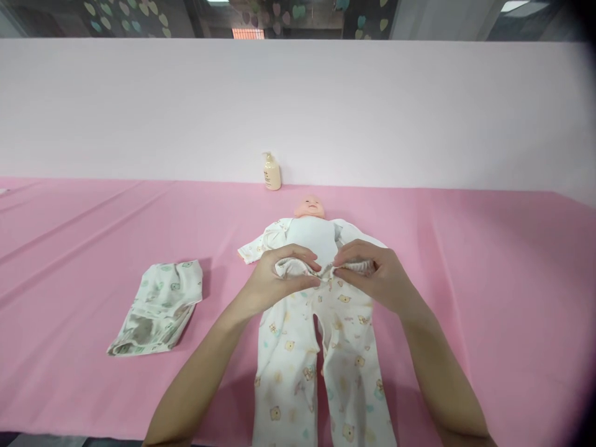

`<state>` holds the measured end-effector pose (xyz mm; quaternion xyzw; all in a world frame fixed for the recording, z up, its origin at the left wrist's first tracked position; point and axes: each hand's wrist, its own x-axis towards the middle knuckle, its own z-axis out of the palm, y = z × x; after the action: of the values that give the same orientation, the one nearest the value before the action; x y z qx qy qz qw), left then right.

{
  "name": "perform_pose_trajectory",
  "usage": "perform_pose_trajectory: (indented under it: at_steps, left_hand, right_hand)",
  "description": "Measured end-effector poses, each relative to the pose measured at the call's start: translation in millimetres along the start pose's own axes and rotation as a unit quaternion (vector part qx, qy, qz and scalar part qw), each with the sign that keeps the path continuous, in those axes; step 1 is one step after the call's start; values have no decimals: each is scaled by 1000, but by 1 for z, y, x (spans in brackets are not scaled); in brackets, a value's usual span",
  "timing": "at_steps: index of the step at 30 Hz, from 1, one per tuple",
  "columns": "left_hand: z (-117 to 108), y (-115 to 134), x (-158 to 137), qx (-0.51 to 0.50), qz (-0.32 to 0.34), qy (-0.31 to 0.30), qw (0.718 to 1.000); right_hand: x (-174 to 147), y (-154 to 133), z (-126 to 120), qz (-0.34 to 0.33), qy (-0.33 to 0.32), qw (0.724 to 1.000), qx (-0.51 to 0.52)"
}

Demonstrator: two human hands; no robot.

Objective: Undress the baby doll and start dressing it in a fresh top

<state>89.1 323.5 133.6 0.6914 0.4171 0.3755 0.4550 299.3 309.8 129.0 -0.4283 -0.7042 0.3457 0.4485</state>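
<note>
A baby doll point(311, 207) lies on its back, dressed in a white top point(311, 233). Over its lower body are white baby pants point(291, 347) printed with small bears, legs stretched toward me. At the waist, my left hand point(282, 279) pinches the pants' waistband between thumb and fingers. Close beside it, my right hand point(372, 270) grips the other side of the same edge. Both hands are closed on the fabric, fingertips almost meeting over the doll's middle. The doll's legs are hidden.
A folded green-patterned garment point(162, 304) lies to the left on the pink sheet point(84, 267). Behind the doll's head, a cream pump bottle point(272, 172) stands against the white wall point(298, 105). Windows with heart decorations point(125, 15) run above.
</note>
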Motion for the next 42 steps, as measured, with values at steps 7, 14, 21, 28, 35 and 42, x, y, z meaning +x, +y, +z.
perform_pose_trajectory:
  at_steps: [7,14,21,28,35,42]
  left_hand:
    - [0,2,-3,81,37,66,994]
    - [3,6,-7,108,54,97,988]
    - [6,8,-8,104,57,63,991]
    - [-14,10,-23,-66,35,-75,994]
    - [-1,10,-23,-144,29,-3,989]
    - [14,2,-17,27,157,-6,987]
  right_hand:
    - [-2,-5,-2,21,-61,998,8]
    - [-7,-4,-1,-21,-63,992,-104]
    - [-3,-3,5,-41,-61,982,-173]
    - [-3,-8,7,-25,19,992,-120]
    - [-13,-15,13,-54,79,995,-33]
    - [-20,-20,26,-41,114,992,-41]
